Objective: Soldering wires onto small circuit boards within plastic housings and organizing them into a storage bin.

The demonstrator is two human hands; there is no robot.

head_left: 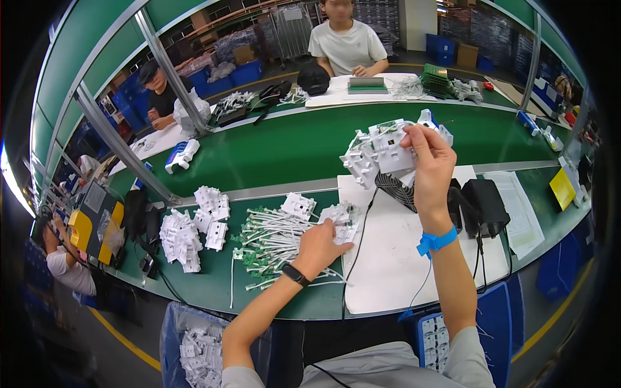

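My left hand [317, 249] is low over the table, thumb and fingers apart, its fingertips touching a small group of white plastic housings [346, 216]. Beside it spreads a heap of white cables with green circuit boards [272, 236]. My right hand [430, 152] is raised, with thumb and fingers pinched on a white plastic housing [407, 136]. That piece overlaps a cluster of white housings with green boards [372, 152], above a black round fan [396, 191]; where one piece ends and another begins is hard to make out.
White housings [181, 239] are piled at the left. A white sheet [388, 258] lies before me, with a black box [485, 207] on its right. A lined bin [200, 352] and a blue crate [433, 339] stand below the table edge. Two people work across the green belt [291, 152].
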